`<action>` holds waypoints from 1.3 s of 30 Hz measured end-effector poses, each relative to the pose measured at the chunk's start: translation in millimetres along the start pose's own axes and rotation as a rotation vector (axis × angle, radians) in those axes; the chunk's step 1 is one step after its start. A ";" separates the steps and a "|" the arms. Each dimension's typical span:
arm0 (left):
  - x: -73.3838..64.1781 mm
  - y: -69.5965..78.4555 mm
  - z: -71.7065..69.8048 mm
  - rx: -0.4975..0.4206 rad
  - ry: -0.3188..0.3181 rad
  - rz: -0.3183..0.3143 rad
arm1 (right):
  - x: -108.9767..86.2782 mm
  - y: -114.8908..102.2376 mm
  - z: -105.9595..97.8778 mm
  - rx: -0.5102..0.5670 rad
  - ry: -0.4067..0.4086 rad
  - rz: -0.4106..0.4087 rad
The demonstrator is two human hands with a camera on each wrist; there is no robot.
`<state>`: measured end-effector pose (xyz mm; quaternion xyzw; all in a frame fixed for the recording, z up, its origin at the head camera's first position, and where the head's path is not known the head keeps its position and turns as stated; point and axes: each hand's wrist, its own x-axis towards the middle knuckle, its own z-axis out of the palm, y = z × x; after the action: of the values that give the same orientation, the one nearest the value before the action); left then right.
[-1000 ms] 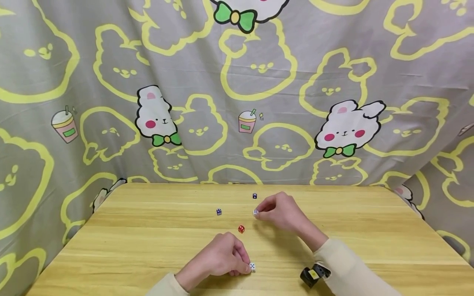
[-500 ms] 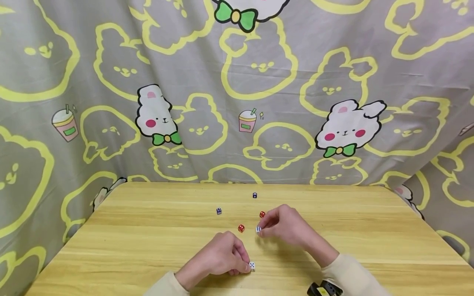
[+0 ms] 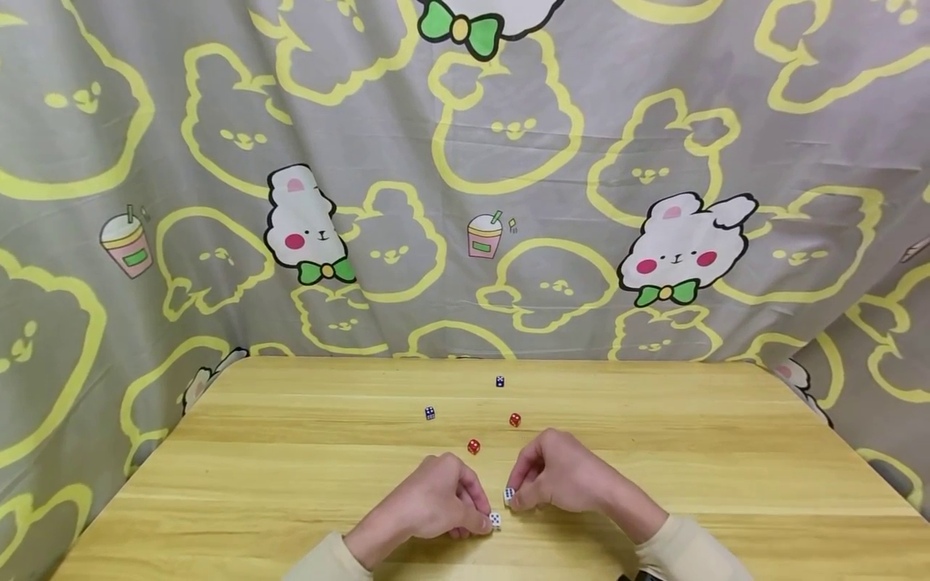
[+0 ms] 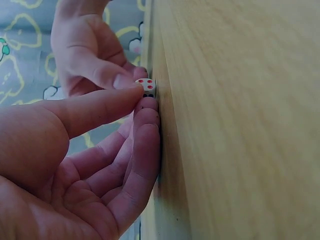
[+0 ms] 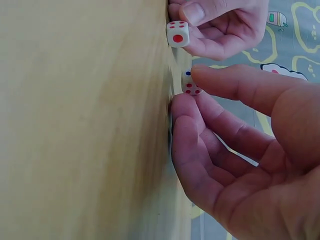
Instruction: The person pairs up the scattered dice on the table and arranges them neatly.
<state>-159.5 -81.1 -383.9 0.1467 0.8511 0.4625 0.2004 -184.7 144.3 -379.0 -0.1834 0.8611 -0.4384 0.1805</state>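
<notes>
Near the front of the table, my left hand (image 3: pixel 445 499) pinches a white die (image 3: pixel 496 520) between thumb and forefinger, low at the tabletop. Just to the right and slightly farther back, my right hand (image 3: pixel 563 476) pinches a second white die (image 3: pixel 509 495) by its thumb and fingertips. The right wrist view shows the right hand's die (image 5: pixel 191 84) with red pips and a blue one, partly covered by the thumb. Beyond it in that view is the left hand's die (image 5: pixel 178 34), with a large red pip facing the camera.
Two red dice lie behind the hands, a nearer red die (image 3: pixel 474 446) and a farther red die (image 3: pixel 515 420). Farther back are a left blue die (image 3: pixel 430 413) and a rear blue die (image 3: pixel 500 381). A patterned curtain (image 3: pixel 407 161) hangs behind the wooden table (image 3: pixel 291 452).
My right hand has brought its white die toward me, from beside the farther red die to near the left hand. That red die has come into sight. The left hand stays in place.
</notes>
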 end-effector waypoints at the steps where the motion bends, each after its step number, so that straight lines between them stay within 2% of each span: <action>1: 0.0 -0.1 0.0 -0.001 0.001 0.001 | -0.4 0.0 0.8 -0.001 -0.002 0.001; 16: 1.3 -0.5 1.1 -0.011 -0.003 -0.003 | -12.1 -2.5 14.2 -0.013 -0.010 0.018; 28: 1.3 -1.0 0.8 -0.003 -0.001 -0.003 | -16.5 -1.0 22.2 0.025 0.030 0.036; 39: 0.9 -0.7 -0.1 0.002 -0.002 -0.003 | -16.1 5.3 23.8 0.071 0.014 -0.031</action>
<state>-160.4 -81.2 -384.6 0.1458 0.8516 0.4614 0.2018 -160.3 138.4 -394.0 -0.1869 0.8435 -0.4725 0.1741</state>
